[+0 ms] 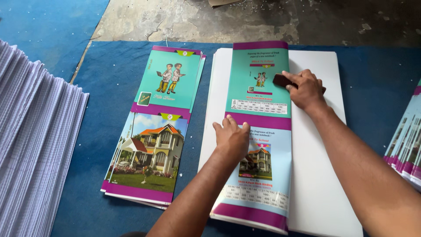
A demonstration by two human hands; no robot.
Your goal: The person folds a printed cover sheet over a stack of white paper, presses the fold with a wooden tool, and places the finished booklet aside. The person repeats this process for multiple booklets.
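The printed cover sheet [258, 131] lies on the white paper stack [315, 175], thin, light and easy to crease. The left hand [231, 138] presses flat, fingers together, on its left edge. The right hand [307, 90] closes on a dark block [283, 80], rubbing near the top.

Two bare hands show: the left hand [231, 137] at centre and the right hand [306, 89] in the upper right. There is one dark block [283, 80], under the right hand. Three stacks of printed covers appear: one left of centre [153, 127], one at centre [258, 131], one at the right edge [408, 145]. One pile of white ruled sheets [35, 145] fills the left edge.
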